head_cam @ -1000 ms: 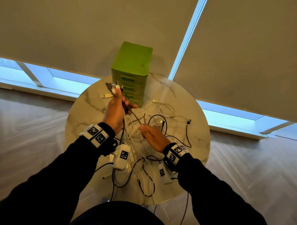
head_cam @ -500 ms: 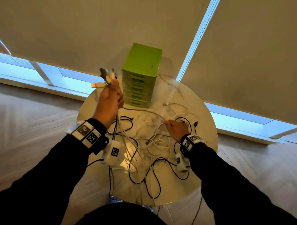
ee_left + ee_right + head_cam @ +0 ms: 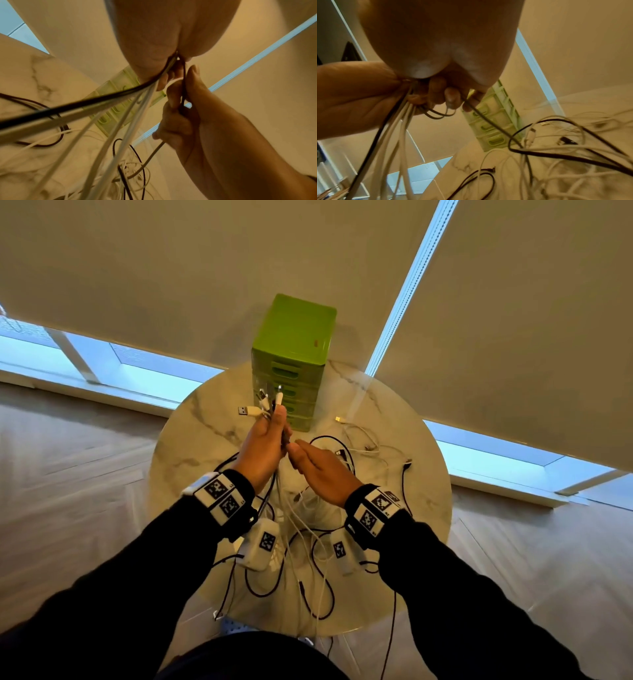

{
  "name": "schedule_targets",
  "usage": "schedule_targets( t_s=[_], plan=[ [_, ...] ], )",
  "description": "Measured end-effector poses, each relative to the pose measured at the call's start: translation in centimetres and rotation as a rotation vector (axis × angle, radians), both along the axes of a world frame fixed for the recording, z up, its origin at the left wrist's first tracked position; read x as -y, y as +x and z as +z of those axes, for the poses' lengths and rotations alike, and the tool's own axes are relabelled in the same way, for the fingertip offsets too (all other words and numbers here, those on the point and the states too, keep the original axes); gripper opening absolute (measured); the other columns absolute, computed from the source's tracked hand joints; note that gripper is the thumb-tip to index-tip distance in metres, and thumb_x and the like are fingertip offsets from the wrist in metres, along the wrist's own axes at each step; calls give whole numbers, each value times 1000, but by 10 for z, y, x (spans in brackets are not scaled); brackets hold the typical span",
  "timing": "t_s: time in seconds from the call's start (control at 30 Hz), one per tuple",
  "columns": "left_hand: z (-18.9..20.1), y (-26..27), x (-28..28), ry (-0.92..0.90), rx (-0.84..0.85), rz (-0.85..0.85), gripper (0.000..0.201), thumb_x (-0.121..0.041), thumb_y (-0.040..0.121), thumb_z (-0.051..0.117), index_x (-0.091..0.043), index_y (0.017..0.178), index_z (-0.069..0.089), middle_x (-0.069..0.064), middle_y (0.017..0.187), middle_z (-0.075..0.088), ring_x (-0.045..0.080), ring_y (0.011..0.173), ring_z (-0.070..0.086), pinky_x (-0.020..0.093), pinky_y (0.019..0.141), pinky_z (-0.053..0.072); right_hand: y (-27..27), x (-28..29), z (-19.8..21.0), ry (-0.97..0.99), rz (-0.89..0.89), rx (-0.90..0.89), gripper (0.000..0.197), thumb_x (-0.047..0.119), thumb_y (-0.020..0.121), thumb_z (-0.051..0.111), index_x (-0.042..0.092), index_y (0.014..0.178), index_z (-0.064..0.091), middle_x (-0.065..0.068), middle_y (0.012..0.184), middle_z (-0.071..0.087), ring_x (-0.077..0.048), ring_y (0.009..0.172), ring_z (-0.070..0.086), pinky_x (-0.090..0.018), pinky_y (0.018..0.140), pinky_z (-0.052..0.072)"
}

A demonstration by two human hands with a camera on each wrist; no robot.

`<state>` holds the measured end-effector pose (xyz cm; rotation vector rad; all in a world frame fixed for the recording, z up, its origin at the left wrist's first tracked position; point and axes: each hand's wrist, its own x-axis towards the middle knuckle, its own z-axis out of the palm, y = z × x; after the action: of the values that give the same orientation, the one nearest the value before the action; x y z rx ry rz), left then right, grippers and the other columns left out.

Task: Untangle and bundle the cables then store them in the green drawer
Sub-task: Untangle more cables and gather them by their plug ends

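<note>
above the table (image 3: 205, 419), left hand (image 3: 263, 450) clutches several cables (image 3: 270, 405); right hand (image 3: 322, 470) pinches one dark cable (image 3: 489, 121).

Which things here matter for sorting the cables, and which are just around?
Part of the job:
- black and white cables bunched in the left hand
- loose tangle of black and white cables on the table
- green plastic drawer unit
- right hand, pinching a thin black cable

Just there:
- round marble table
- beige roller blinds
- wooden floor
</note>
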<state>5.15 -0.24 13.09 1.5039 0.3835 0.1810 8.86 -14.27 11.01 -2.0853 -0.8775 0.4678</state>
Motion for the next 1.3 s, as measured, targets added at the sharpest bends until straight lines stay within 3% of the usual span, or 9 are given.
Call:
schedule_targets(
  t_s=[0.17,0.3,0.47,0.57,0.7,0.83,1.0,1.13,1.3],
  plan=[
    [17,8,-16,-248,106,124,39,-41,110,30,-21,80,42,-9,61,45,10,58,50,24,52,35,4,40,-66,-177,-69,-156,59,80,91,24,32,79,56,4,78,63,-19,77,61,-48,87,52],
    [37,8,-31,-280,182,83,39,-40,111,28,-23,76,35,-13,54,35,4,46,30,20,47,25,4,62,-82,-286,-184,-136,38,52,105,35,34,77,54,4,85,63,-18,90,61,-46,102,43],
    [47,1,-35,-132,253,51,37,-36,111,29,-21,77,33,-10,60,31,4,49,28,17,46,28,20,54,-67,-419,-147,-7,50,54,105,24,21,85,55,4,81,60,-21,87,58,-44,94,33],
    [43,-2,-37,-55,281,49,36,-32,111,31,-22,77,34,-4,66,28,8,53,26,22,50,26,33,47,-56,-366,-144,96,34,54,103,26,32,91,50,11,79,60,-20,87,62,-50,92,40],
    [32,-7,-28,1,235,17,35,-29,111,33,-20,78,38,-5,68,38,7,54,38,25,53,30,43,41,-30,-81,-197,98,18,33,107,41,24,97,53,5,80,68,-16,76,63,-32,77,48],
    [23,-3,4,-38,156,-26,34,-29,111,33,-16,82,44,1,68,45,5,54,45,19,50,34,38,52,-3,87,-210,75,23,24,108,43,11,97,58,1,86,68,-14,84,62,-21,78,45],
    [23,6,56,-269,138,-131,30,-25,110,37,-18,83,46,-15,63,57,8,67,49,21,51,35,26,100,-1,-155,-185,-34,7,24,99,55,21,98,61,4,94,70,-16,95,63,-33,90,46],
    [32,14,109,-468,90,-259,27,-24,110,40,-17,85,48,-8,71,55,9,66,47,23,51,35,-2,158,-18,-427,-286,-54,16,38,93,64,29,107,62,3,98,70,-17,94,63,-35,92,47],
    [26,9,173,-425,7,-470,29,-32,108,43,-18,84,53,-3,76,52,10,64,43,29,57,35,-54,206,-13,-321,-268,-169,22,38,91,71,30,110,62,1,94,70,-8,86,64,-30,87,53]
  ],
)
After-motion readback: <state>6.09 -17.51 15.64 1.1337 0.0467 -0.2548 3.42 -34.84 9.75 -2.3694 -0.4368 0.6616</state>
